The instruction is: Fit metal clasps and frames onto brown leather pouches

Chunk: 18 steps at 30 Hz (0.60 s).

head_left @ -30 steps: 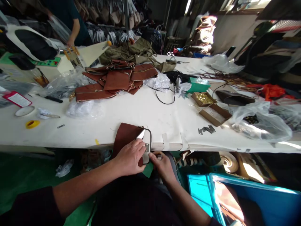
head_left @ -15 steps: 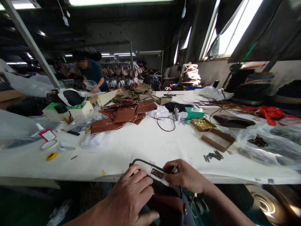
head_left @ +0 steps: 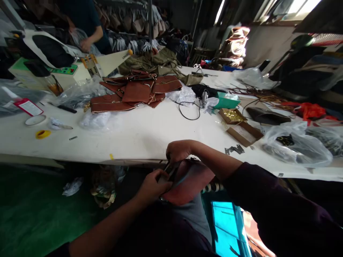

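Note:
A brown leather piece (head_left: 189, 182) with a dark metal frame sits in my lap below the front edge of the white table (head_left: 139, 132). My left hand (head_left: 152, 185) pinches its left side, fingers closed on the frame. My right hand (head_left: 178, 151) is curled into a grip on the top of the same piece, just under the table edge. What lies between the fingers is partly hidden.
A pile of brown leather pieces (head_left: 134, 92) lies mid-table with olive fabric (head_left: 158, 62) behind. Cardboard boxes (head_left: 239, 125), small metal clips (head_left: 234, 150), a black cable (head_left: 189, 109), plastic bags (head_left: 297, 144) and yellow tape (head_left: 43, 134) lie around. Another person's hand (head_left: 85, 44) works at the far left.
The leather piece came off the table edge down into my lap. My right hand moved over to its top, my left hand shifted to its left side. The camera tilted up, then down.

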Each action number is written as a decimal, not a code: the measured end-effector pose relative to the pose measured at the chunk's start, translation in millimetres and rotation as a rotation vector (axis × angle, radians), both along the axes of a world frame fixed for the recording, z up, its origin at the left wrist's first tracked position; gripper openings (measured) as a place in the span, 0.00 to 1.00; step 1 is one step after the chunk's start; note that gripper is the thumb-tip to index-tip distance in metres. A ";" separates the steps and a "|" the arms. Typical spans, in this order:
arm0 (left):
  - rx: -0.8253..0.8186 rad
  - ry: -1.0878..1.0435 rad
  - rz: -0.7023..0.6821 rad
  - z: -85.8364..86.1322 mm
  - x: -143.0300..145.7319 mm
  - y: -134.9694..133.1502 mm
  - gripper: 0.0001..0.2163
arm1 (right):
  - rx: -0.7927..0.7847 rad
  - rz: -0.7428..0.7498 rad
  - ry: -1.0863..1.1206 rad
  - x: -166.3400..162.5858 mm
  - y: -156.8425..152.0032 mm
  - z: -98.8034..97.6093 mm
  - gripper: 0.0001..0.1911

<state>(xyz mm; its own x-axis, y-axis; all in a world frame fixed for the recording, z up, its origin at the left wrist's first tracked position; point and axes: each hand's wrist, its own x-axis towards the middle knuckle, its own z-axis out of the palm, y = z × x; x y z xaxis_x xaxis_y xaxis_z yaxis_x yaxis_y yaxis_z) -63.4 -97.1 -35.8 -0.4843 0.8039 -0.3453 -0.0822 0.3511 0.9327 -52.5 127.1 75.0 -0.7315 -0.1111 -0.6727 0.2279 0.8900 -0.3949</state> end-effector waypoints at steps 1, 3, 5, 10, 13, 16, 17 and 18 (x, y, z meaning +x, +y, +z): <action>0.003 -0.032 0.117 -8.1 4.5 -0.2 0.17 | 0.035 0.011 -0.008 -6.5 -1.5 -3.7 0.18; -0.001 -0.071 0.283 -21.3 10.5 0.6 0.21 | 0.083 0.035 -0.015 -18.0 -3.4 -10.2 0.17; -0.022 -0.093 0.350 -29.3 12.2 2.6 0.26 | 0.116 0.064 -0.011 -27.3 -3.6 -16.1 0.17; -0.063 -0.308 0.332 -30.0 2.6 11.2 0.35 | 0.094 0.090 -0.023 -42.5 -2.8 -24.3 0.16; -0.063 -0.468 0.198 -29.7 -4.5 20.1 0.29 | 0.112 0.117 -0.021 -49.5 -3.6 -27.3 0.13; -0.058 -0.577 0.157 -35.6 -5.6 30.4 0.25 | 0.127 0.160 0.003 -56.3 0.2 -31.9 0.11; -0.055 -0.591 0.172 -38.1 -4.1 33.4 0.25 | 0.116 0.157 0.027 -57.6 2.6 -32.5 0.10; -0.051 -0.595 0.193 -40.4 -1.8 35.9 0.24 | 0.100 0.135 0.066 -58.0 5.0 -31.7 0.10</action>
